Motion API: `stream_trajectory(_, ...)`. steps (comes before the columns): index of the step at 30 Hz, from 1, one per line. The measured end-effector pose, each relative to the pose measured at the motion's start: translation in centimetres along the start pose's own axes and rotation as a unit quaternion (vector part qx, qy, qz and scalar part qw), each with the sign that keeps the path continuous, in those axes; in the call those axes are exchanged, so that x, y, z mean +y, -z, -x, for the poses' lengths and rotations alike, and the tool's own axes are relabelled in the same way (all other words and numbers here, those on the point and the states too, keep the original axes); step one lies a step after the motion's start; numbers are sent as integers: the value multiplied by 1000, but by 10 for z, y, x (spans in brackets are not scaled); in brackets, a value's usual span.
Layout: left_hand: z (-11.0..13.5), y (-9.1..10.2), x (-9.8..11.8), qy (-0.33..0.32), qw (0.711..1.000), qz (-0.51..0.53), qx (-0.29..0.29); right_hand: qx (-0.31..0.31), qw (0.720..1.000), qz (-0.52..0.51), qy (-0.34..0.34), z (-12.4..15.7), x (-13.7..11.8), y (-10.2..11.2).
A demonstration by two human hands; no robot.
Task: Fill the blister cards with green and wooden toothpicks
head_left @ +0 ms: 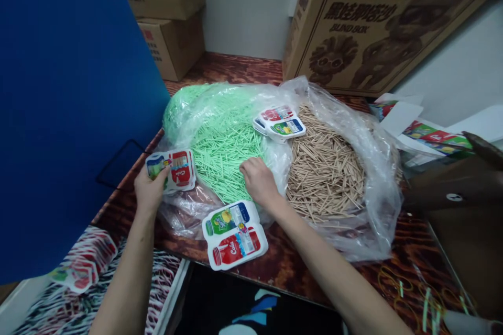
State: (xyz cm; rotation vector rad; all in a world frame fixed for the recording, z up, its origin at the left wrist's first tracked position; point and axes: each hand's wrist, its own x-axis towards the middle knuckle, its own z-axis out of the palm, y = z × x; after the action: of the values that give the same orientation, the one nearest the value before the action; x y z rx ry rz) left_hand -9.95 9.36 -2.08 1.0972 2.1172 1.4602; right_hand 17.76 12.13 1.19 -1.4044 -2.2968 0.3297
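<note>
Picking at the green sticks [220, 154] looks like the step in hand, my judgement. Nearest, lower left: a white-rimmed tray [173, 293] of striped pieces. Front edge of the counter [283, 259]: a loose cola-and-lemon pack [236, 233] lying flat, face up; yellow rubber bands [396, 293] off to the right. Next, both hands. Left hand [151, 186] pinches the held pack [183, 170] by its near left corner, thumb on top, fingers underneath mostly hidden. Right hand [259, 180] is at the green heap, fingertips drawn together; can't tell whether a stick is between them. Heap sits in clear plastic, mid-counter. Lifting from there calls for a firm fingertip pinch and the left holding the pack steady; loose sticks could scatter, I'd guess. Right of it, brown sticks [326, 167] in clear plastic. Between the heaps, toward their far side, more packs [281, 123]. Farthest: stacked cartons [186, 49] left, large printed carton [353, 26] right.
</note>
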Motion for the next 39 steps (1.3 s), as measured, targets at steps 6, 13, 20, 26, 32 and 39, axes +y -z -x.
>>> stream_trajectory(6,-3,-16,-6,-55,965,-256,-6,-113,973,192,67,-50,-26,-16)
stream_trajectory(13,1,-18,-5,-103,967,-231,41,-207,957,203,26,-59,-50,-18)
stream_trajectory(20,9,-4,-5,-164,961,-206,82,-192,976,84,-57,-62,-18,-3)
stream_trajectory(26,26,-5,14,-197,960,-175,90,-163,962,-150,-162,-73,23,16)
stream_trajectory(32,53,-40,51,-238,969,-68,-10,-131,876,-405,-227,-74,33,28)
stream_trajectory(39,67,-95,84,-132,968,88,-193,-152,755,-585,-253,-62,37,30)
